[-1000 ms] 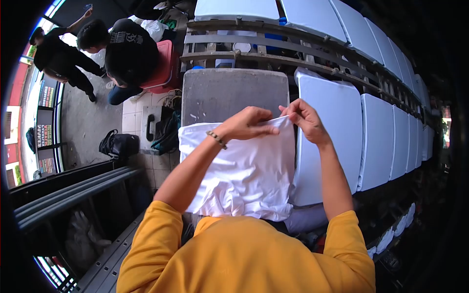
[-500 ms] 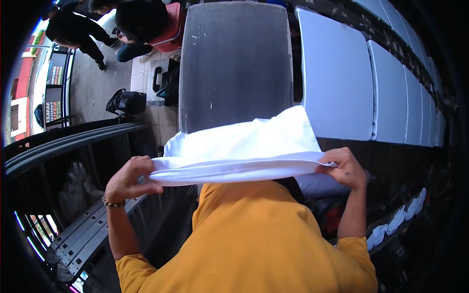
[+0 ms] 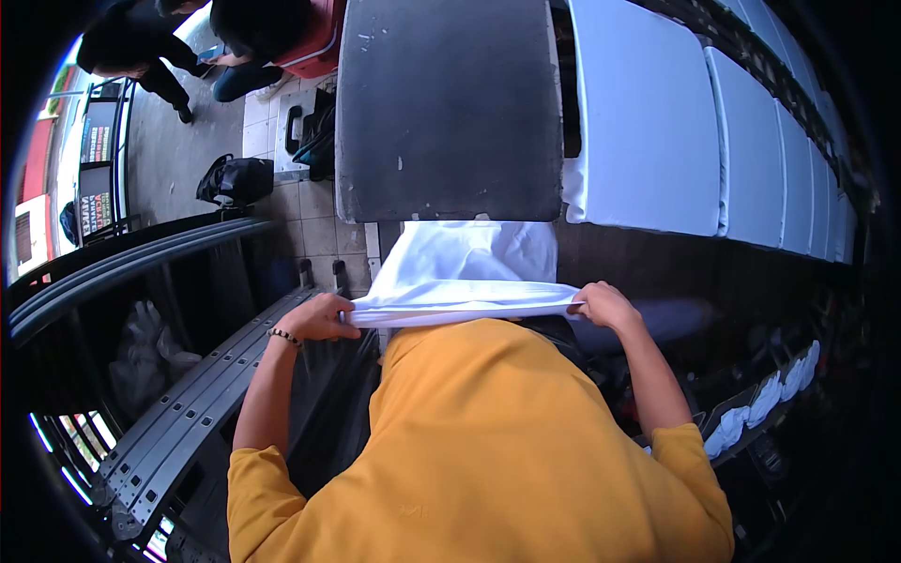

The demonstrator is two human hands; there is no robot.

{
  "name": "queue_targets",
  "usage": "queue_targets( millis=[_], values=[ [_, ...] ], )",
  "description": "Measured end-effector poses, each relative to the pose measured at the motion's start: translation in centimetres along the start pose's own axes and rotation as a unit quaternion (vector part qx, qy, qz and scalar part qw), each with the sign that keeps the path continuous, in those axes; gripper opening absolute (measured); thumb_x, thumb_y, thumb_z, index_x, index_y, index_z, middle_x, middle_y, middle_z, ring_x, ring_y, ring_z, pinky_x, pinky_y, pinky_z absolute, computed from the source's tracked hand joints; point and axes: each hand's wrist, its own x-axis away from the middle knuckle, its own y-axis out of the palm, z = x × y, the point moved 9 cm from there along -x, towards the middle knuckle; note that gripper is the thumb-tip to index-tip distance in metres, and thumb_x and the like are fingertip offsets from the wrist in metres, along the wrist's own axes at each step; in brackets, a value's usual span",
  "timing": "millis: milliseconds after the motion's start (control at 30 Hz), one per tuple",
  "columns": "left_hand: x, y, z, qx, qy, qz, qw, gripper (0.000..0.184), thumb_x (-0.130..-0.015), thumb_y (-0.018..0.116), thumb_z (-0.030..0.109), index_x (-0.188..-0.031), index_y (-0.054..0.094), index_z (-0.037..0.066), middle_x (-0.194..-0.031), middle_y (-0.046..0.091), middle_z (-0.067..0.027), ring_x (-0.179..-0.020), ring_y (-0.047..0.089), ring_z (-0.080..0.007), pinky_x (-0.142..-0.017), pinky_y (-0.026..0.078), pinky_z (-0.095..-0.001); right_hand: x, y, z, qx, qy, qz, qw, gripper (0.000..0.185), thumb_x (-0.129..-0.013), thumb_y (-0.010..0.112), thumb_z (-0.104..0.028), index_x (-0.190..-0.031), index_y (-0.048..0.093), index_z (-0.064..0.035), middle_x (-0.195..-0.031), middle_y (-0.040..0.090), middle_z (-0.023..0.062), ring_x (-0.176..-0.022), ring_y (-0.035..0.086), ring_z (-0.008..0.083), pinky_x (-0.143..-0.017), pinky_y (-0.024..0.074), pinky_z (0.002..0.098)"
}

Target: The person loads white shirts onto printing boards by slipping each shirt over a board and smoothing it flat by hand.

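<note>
A white cloth (image 3: pixel 469 258) is stretched between my two hands, just in front of my yellow shirt. My left hand (image 3: pixel 321 317), with a beaded bracelet at the wrist, pinches its left end. The right end is gripped in the fingers of my right hand (image 3: pixel 605 305). Between them the near edge runs nearly straight, in folded layers. The cloth's far part reaches the near edge of a dark grey flat board (image 3: pixel 450 113) and looks lower than the board's top; where it ends is hidden.
White-covered boards (image 3: pixel 648 122) stand in a row at right. Metal rails (image 3: pixel 188 403) lie at lower left, near a plastic bag (image 3: pixel 145 361). A black bag (image 3: pixel 235 178) sits on the floor. Two people (image 3: pixel 258 33) are at upper left, by a red box (image 3: pixel 319 42).
Both hands have come closer together and moved slightly away from my body, still holding the cloth. The cloth has dropped from over the board's near edge to below it. My view has shifted slightly.
</note>
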Motion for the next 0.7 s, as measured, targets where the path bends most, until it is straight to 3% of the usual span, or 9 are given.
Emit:
queue_targets(
  millis=[67, 100, 167, 233, 267, 367, 400, 500, 700],
  values=[
    [-2.9, -1.4, -2.6, 0.097, 0.070, 0.098, 0.988, 0.027, -0.083, 0.080, 0.020, -0.095, 0.068, -0.001, -0.081, 0.068, -0.0073, -0.078, 0.066, -0.0136, -0.067, 0.052, -0.0304, -1.0, -1.5, 0.4, -0.059, -0.051, 0.137, 0.987, 0.020, -0.087, 0.064, -0.008, -0.103, 0.076, -0.0072, -0.077, 0.072, 0.0122, -0.093, 0.069, 0.0295, -0.080, 0.0525, 0.0389],
    [-4.8, -2.2, -4.2, 0.143, 0.108, 0.147, 0.973, 0.025, -0.084, 0.079, 0.018, -0.094, 0.067, -0.001, -0.081, 0.068, -0.0067, -0.077, 0.064, -0.0124, -0.068, 0.051, -0.0303, -1.7, -3.0, -0.1, -0.212, 0.033, 0.098, 0.972, 0.029, -0.084, 0.055, 0.004, -0.106, 0.072, -0.0011, -0.079, 0.068, 0.0145, -0.089, 0.067, 0.0309, -0.078, 0.0518, 0.0356],
    [-5.7, -6.9, -3.6, 0.245, 0.143, 0.253, 0.925, 0.014, -0.088, 0.072, 0.007, -0.091, 0.061, 0.000, -0.082, 0.058, -0.0034, -0.076, 0.056, -0.0109, -0.067, 0.047, -0.0284, -3.5, -8.0, -2.8, -0.224, -0.188, 0.268, 0.918, 0.024, -0.083, 0.053, 0.005, -0.101, 0.068, 0.0033, -0.084, 0.063, 0.0144, -0.085, 0.064, 0.0282, -0.078, 0.0496, 0.0350],
    [-7.0, -11.7, -3.8, 0.195, 0.219, 0.362, 0.885, 0.013, -0.089, 0.072, 0.007, -0.094, 0.061, 0.000, -0.085, 0.052, -0.0039, -0.076, 0.053, -0.0131, -0.068, 0.045, -0.0283, -5.8, -10.9, -3.4, -0.209, -0.190, 0.266, 0.922, 0.013, -0.084, 0.054, 0.004, -0.093, 0.064, 0.0055, -0.087, 0.058, 0.0143, -0.083, 0.060, 0.0242, -0.078, 0.0471, 0.0347],
    [-6.4, -13.7, -2.1, 0.202, 0.206, 0.364, 0.885, 0.013, -0.092, 0.069, 0.011, -0.093, 0.061, 0.001, -0.087, 0.049, -0.0056, -0.075, 0.051, -0.0164, -0.067, 0.044, -0.0298, -6.6, -12.0, -3.6, -0.195, -0.190, 0.261, 0.926, 0.013, -0.095, 0.056, -0.007, -0.090, 0.060, 0.0042, -0.083, 0.056, 0.0087, -0.086, 0.058, 0.0182, -0.078, 0.0452, 0.0326],
    [-7.1, -17.8, -0.2, 0.124, 0.195, 0.381, 0.895, 0.019, -0.095, 0.068, 0.018, -0.091, 0.060, 0.001, -0.086, 0.050, -0.0075, -0.073, 0.050, -0.0185, -0.066, 0.042, -0.0322, -10.5, -12.6, -1.4, -0.311, -0.077, 0.217, 0.922, 0.024, -0.100, 0.056, -0.019, -0.098, 0.063, 0.0030, -0.081, 0.052, 0.0111, -0.082, 0.054, 0.0238, -0.077, 0.0439, 0.0361],
    [-7.6, -18.8, 0.2, 0.127, 0.192, 0.370, 0.900, 0.024, -0.096, 0.067, 0.023, -0.089, 0.060, 0.001, -0.085, 0.050, -0.0081, -0.072, 0.048, -0.0193, -0.064, 0.041, -0.0330, -11.7, -12.6, -0.9, -0.350, -0.076, 0.200, 0.912, 0.038, -0.105, 0.050, -0.036, -0.102, 0.063, 0.0000, -0.085, 0.055, 0.0059, -0.086, 0.052, 0.0162, -0.082, 0.0427, 0.0318],
    [-9.0, -22.8, 0.5, 0.129, 0.212, 0.418, 0.874, 0.025, -0.097, 0.067, 0.024, -0.088, 0.057, 0.003, -0.081, 0.048, -0.0035, -0.071, 0.045, -0.0148, -0.064, 0.040, -0.0302, -15.6, -14.5, -0.7, -0.540, -0.066, 0.165, 0.823, 0.033, -0.106, 0.050, -0.035, -0.094, 0.060, -0.0063, -0.090, 0.060, -0.0024, -0.089, 0.054, 0.0091, -0.080, 0.0455, 0.0280],
    [-18.6, -37.3, 1.1, 0.450, 0.287, 0.427, 0.730, 0.023, -0.104, 0.057, 0.029, -0.091, 0.056, 0.009, -0.072, 0.043, 0.0083, -0.066, 0.036, -0.0024, -0.057, 0.031, -0.0217, -24.7, -29.4, -2.7, -0.692, -0.084, 0.208, 0.686, 0.044, -0.105, 0.051, -0.038, -0.129, 0.056, -0.0016, -0.127, 0.061, 0.0075, -0.115, 0.056, 0.0174, -0.105, 0.0407, 0.0320]
  ],
)
